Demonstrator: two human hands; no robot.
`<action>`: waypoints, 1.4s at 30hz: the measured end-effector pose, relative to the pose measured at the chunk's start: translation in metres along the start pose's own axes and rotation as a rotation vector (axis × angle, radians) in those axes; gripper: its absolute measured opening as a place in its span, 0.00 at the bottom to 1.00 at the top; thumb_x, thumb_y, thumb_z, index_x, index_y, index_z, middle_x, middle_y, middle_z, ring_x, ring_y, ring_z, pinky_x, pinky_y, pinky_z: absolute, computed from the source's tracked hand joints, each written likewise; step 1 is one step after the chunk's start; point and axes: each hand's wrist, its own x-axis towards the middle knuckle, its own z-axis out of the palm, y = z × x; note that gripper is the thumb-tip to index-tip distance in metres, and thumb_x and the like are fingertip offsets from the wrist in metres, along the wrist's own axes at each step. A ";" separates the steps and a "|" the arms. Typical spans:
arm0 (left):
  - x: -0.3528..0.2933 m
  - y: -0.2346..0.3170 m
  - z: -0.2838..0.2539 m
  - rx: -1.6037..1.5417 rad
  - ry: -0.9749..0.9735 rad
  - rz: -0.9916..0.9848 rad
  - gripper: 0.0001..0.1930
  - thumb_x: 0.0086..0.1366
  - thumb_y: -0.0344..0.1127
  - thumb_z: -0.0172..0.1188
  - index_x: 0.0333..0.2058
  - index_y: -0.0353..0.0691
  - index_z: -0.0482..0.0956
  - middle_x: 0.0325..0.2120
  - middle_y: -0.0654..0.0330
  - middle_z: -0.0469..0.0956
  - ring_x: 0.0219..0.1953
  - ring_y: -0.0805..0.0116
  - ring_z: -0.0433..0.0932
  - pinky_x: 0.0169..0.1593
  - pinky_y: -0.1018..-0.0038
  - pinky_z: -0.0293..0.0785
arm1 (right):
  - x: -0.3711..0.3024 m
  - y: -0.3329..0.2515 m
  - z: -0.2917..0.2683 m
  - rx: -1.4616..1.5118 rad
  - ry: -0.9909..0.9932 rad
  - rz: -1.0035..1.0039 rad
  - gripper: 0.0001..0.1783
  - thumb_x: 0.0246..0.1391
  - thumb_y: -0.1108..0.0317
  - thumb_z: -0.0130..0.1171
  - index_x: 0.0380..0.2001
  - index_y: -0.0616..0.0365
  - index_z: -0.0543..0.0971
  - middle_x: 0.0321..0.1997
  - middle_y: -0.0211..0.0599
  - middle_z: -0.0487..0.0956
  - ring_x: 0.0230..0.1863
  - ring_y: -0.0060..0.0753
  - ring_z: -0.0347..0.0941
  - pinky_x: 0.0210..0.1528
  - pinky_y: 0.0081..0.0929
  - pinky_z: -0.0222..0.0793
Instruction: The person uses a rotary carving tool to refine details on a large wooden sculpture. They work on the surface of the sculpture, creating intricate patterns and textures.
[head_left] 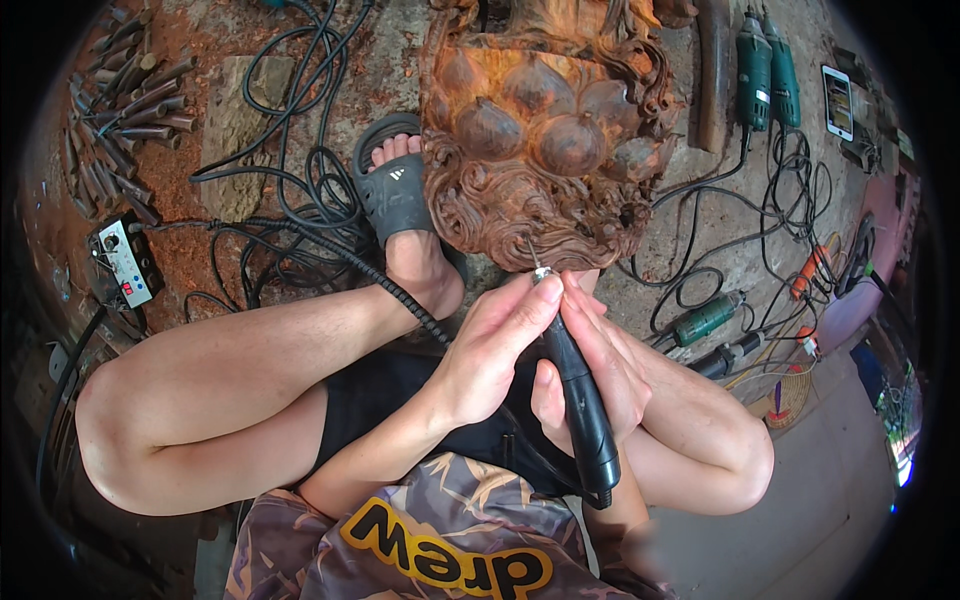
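Gripping a black tool (578, 395) beside the carving (535, 130), left hand (490, 350) and right hand (618, 372) have fingers curled closed.

1. The carved, orange-brown wooden block (540, 150) is cut off by the upper edge.
2. The left hand (490, 350) and right hand (615, 370) cover part of the black, cylindrical handheld power tool (582, 410); some fingers are hidden.
3. The thin metal bit (534, 252) is too small to tell whether it touches the wood.
4. A blurred patch obscures part of the bare right forearm (628, 500).
5. The lower edge crops the brown-grey, leaf-patterned fabric shirt (430, 530).
6. The white, rectangular smartphone (838, 103) shows screen details too small to read.
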 end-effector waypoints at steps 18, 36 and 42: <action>0.019 0.013 0.024 0.188 -0.022 -0.020 0.24 0.82 0.47 0.42 0.56 0.31 0.77 0.55 0.55 0.79 0.58 0.69 0.75 0.63 0.70 0.69 | 0.031 0.045 -0.054 0.459 -0.271 0.134 0.26 0.54 0.71 0.65 0.54 0.76 0.78 0.55 0.66 0.81 0.61 0.59 0.78 0.66 0.50 0.72; 0.018 0.010 0.023 0.084 0.008 -0.045 0.27 0.82 0.50 0.41 0.55 0.29 0.76 0.59 0.52 0.76 0.62 0.65 0.73 0.68 0.66 0.66 | 0.038 0.050 -0.048 0.486 -0.273 0.133 0.25 0.52 0.72 0.67 0.53 0.74 0.80 0.52 0.64 0.83 0.58 0.58 0.81 0.63 0.48 0.75; 0.020 0.008 0.022 0.115 0.006 -0.018 0.28 0.82 0.51 0.40 0.54 0.29 0.77 0.58 0.52 0.77 0.62 0.65 0.73 0.68 0.66 0.66 | 0.041 0.044 -0.048 0.434 -0.261 0.133 0.24 0.51 0.73 0.66 0.52 0.74 0.80 0.52 0.64 0.83 0.57 0.57 0.82 0.61 0.44 0.77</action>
